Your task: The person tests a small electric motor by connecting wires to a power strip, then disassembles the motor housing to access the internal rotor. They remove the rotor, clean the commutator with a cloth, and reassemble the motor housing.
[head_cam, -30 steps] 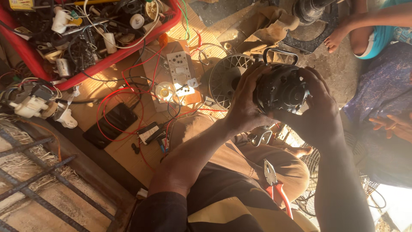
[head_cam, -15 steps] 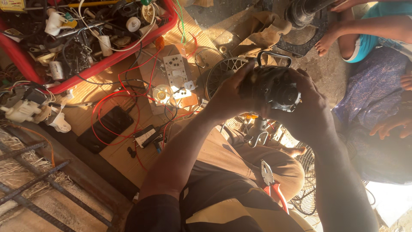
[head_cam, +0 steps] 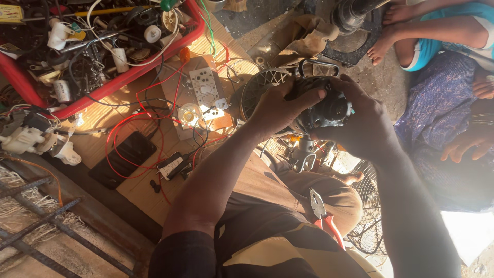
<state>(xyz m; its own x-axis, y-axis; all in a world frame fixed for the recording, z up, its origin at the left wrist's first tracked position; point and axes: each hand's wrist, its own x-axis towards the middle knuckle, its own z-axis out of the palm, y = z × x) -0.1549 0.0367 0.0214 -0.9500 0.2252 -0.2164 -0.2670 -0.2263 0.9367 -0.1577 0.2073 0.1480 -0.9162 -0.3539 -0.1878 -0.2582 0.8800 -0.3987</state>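
Observation:
A dark round fan motor (head_cam: 325,109) is held up in front of me over my lap. My left hand (head_cam: 280,105) grips its left side with fingers curled over the top. My right hand (head_cam: 363,126) wraps the right side and underside. Behind the motor a round grey slotted housing (head_cam: 257,91) lies on the board. Red-handled pliers (head_cam: 323,215) rest on my thigh.
A red crate (head_cam: 105,85) full of wires and parts sits upper left. On a wooden board (head_cam: 139,185) lie a switch plate (head_cam: 206,92), red wires and a black flat device (head_cam: 122,159). A fan grille (head_cam: 368,206) lies right. Another person in blue sits upper right, bare foot (head_cam: 383,45) near.
My hands and the motor shifted slightly left and down in view as my head moved; the left fingers have slid further over the motor's top. Grip stays the same.

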